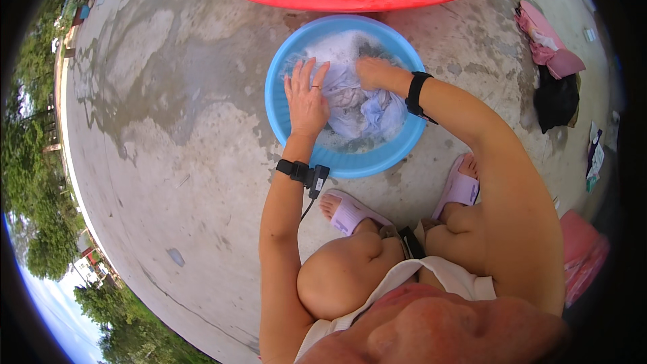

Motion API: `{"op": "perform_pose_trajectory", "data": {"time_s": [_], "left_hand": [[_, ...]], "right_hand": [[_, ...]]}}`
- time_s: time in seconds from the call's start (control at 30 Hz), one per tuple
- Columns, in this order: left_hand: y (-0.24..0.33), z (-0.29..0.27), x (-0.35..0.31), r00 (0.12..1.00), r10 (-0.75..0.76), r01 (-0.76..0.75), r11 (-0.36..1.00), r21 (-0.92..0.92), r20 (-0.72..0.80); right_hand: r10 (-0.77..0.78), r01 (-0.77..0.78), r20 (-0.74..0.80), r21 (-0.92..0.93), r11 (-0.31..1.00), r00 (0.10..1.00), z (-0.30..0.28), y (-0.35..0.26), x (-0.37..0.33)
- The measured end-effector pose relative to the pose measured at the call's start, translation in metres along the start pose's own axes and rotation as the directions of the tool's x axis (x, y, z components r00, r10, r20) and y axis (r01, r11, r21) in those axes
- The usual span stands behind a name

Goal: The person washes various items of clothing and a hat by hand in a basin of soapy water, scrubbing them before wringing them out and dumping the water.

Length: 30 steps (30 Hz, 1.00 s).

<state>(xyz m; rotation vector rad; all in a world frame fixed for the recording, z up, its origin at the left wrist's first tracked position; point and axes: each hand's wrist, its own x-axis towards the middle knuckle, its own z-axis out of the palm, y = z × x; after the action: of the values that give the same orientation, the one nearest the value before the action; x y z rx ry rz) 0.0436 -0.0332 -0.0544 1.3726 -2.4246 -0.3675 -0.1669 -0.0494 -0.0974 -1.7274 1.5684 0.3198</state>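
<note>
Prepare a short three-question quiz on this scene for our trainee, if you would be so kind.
1. Multiple choice: where is the right hand?
A: on a lilac slipper
B: inside the blue basin
C: flat on the concrete floor

2. True or false: the left hand has its fingers spread at the pale cloth.

3. Fill the gap: just beyond the blue basin stands a large ____ tub.

Key:
1. B
2. True
3. red
</note>
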Motion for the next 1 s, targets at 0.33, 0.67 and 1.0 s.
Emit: {"op": "perform_pose_trajectory", "data": {"time_s": [0.33, 0.67, 1.0], "left_hand": [[-0.032, 0.017, -0.013, 0.969, -0.193, 0.166, 0.971, 0.175, 0.155], [-0.004, 0.012, -0.01, 0.457, -0.243, 0.819, -0.261, -0.511, 0.856], [-0.003, 0.02, 0.001, 0.851, -0.175, 0.355, -0.506, -0.786, 0.496]], "right_hand": [[0.0, 0.036, 0.135, -0.265, 0.964, 0.991, -0.001, -0.01, -0.002], [-0.09, 0.066, 0.018, 0.541, 0.838, 0.996, -0.006, -0.062, -0.031], [-0.385, 0.625, -0.551, 0.351, 0.697, 0.74, -0.007, -0.115, -0.079]]}}
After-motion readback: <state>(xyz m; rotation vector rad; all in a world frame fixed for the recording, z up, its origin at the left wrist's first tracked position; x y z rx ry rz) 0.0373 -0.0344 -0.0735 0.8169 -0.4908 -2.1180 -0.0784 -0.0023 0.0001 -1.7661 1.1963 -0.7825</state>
